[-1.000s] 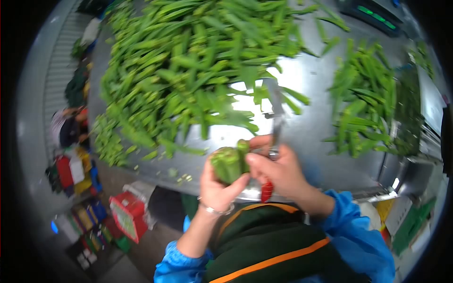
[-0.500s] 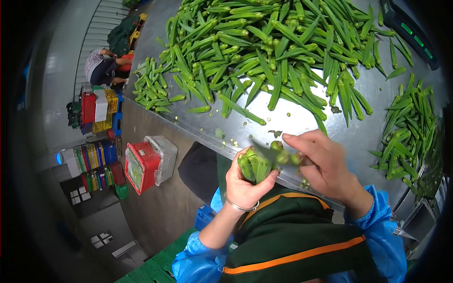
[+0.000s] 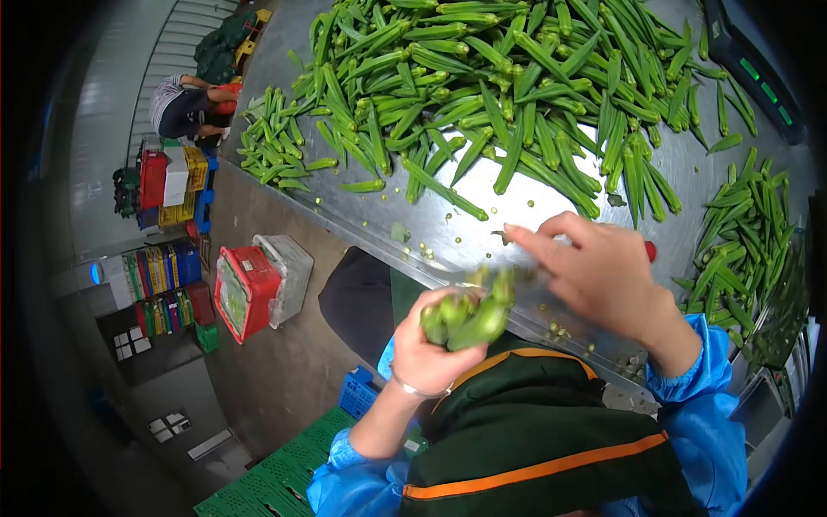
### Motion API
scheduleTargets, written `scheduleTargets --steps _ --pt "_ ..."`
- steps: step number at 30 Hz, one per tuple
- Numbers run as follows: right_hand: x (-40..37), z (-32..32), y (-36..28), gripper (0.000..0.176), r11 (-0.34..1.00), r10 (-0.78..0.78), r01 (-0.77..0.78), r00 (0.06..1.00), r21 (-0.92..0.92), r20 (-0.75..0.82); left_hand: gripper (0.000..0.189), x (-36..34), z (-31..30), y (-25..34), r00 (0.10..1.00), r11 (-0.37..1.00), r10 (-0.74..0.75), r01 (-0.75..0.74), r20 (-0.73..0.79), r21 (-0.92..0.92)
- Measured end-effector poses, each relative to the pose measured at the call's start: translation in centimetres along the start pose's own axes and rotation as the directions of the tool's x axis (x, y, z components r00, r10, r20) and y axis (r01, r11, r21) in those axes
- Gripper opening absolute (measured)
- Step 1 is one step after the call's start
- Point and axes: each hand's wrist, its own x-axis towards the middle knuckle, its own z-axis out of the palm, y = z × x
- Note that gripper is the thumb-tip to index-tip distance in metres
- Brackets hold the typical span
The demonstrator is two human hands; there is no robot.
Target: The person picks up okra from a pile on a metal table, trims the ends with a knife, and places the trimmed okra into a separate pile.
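Observation:
My left hand [image 3: 431, 349] is wrapped round a small bunch of okra [image 3: 469, 320], its stem ends upward and blurred by motion. To its right my right hand [image 3: 603, 271] is closed round a knife, whose red handle end [image 3: 650, 251] shows behind the hand; the blade is smeared near the bunch. Beyond both hands a large pile of okra [image 3: 482, 77] covers the steel table [image 3: 362, 211]. Small cut stem pieces [image 3: 556, 330] lie by the table's near edge.
A smaller okra heap [image 3: 745, 233] lies at the right, below a scale with green digits [image 3: 758, 77]. Red [image 3: 247, 293] and clear bins stand on the floor at the left. Green crates [image 3: 284, 465] are at the bottom. A person [image 3: 181, 108] bends at the far left.
My left hand has shifted slightly left and down, and the bunch has tilted. My right hand has moved up a little, and the red handle end now shows. The view has shifted slightly.

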Motion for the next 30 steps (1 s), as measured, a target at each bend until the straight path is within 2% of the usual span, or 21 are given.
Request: scheduleTargets --steps 1,2,3,5,7,9,11,13,17,19,20,21,22,23,25,26,27,29,30 --pt "-0.2 0.1 0.7 0.052 0.997 0.075 -0.075 0.997 0.024 -0.006 0.038 0.1 0.6 -0.3 0.995 0.977 -0.011 -0.011 -0.102 -0.213" --pt "-0.3 0.2 1.1 0.051 0.987 0.150 -0.150 0.989 0.051 -0.009 0.036 -0.1 0.4 -0.3 0.993 0.960 -0.050 0.018 -0.108 -0.279" --pt "-0.4 0.2 0.9 0.051 0.988 0.146 -0.146 0.989 0.053 -0.002 0.034 -0.3 0.1 -0.2 0.989 0.937 -0.095 0.051 -0.113 -0.344" --pt "-0.7 0.3 -0.3 0.053 0.973 0.089 -0.080 0.996 0.215 -0.030 0.036 -0.6 -0.7 -0.5 0.992 0.991 -0.040 0.025 -0.118 -0.130" --pt "-0.4 0.5 -1.1 0.054 0.979 0.055 -0.050 0.998 0.199 -0.020 0.039 -0.2 -0.2 0.0 0.987 0.982 -0.028 -0.003 -0.159 -0.190" --pt "-0.3 1.2 -1.5 0.055 0.976 0.019 -0.007 0.998 0.219 -0.053 0.042 -0.1 0.1 0.2 0.984 0.988 0.068 -0.090 -0.163 -0.128" --pt "-0.1 1.2 -1.8 0.052 0.967 0.032 -0.019 0.998 0.253 -0.050 0.041 -0.3 0.4 0.3 0.982 0.990 0.053 -0.074 -0.179 -0.116" --pt "-0.1 1.2 -1.8 0.048 0.957 0.043 -0.027 0.998 0.288 -0.049 0.041 -0.2 0.6 0.1 0.971 0.986 0.125 -0.144 -0.203 -0.083" --pt "-0.2 1.5 -1.5 0.052 0.967 -0.002 0.018 0.998 0.255 -0.062 0.042 -0.3 0.5 0.9 0.975 0.991 0.113 -0.124 -0.190 -0.048" --pt "-0.2 1.7 -1.2 0.050 0.970 0.003 0.016 0.997 0.244 -0.077 0.042 -0.4 0.2 1.5 0.992 0.995 0.073 -0.066 -0.106 0.073" --pt "-0.2 1.9 -0.7 0.048 0.985 0.067 -0.058 0.997 0.164 -0.049 0.042 -0.5 0.2 1.0 0.992 0.995 0.074 -0.066 -0.106 0.074" --pt "-0.4 2.2 -0.3 0.047 0.988 0.132 -0.129 0.991 0.081 -0.027 0.041 -0.7 0.2 0.2 0.993 0.979 0.077 -0.092 -0.091 -0.180" --pt "-0.7 2.4 0.2 0.047 0.989 0.127 -0.124 0.991 0.079 -0.030 0.041 -0.7 0.2 -0.2 0.993 0.899 0.087 -0.112 -0.077 -0.423" --pt "-1.1 2.7 0.8 0.046 0.982 0.125 -0.118 0.991 0.148 -0.039 0.041 -0.4 0.1 -0.2 0.992 0.899 0.092 -0.118 -0.082 -0.421" --pt "-1.2 2.7 0.7 0.045 0.967 0.115 -0.105 0.993 0.232 -0.029 0.040 -0.4 0.0 0.0 0.997 0.956 0.067 -0.056 0.031 -0.287" --pt "-1.0 2.0 0.3 0.045 0.961 0.070 -0.055 0.997 0.272 -0.046 0.041 -0.5 -0.5 -0.2 0.992 0.954 0.031 0.008 0.125 -0.300" --pt "-0.6 1.3 0.2 0.045 0.953 0.024 -0.001 0.997 0.303 -0.071 0.041 -0.5 -0.8 -0.2 0.992 0.954 0.035 0.004 0.125 -0.301" --pt "-0.3 0.5 0.3 0.044 0.955 -0.006 0.021 0.999 0.295 -0.053 0.051 -0.6 -1.0 -0.1 0.941 1.000 0.014 -0.004 0.338 -0.030" --pt "0.0 -0.1 0.4 0.044 0.972 -0.082 0.077 0.996 0.221 0.014 0.051 -0.5 -0.9 -0.2 0.942 0.999 0.016 -0.005 0.336 -0.032"
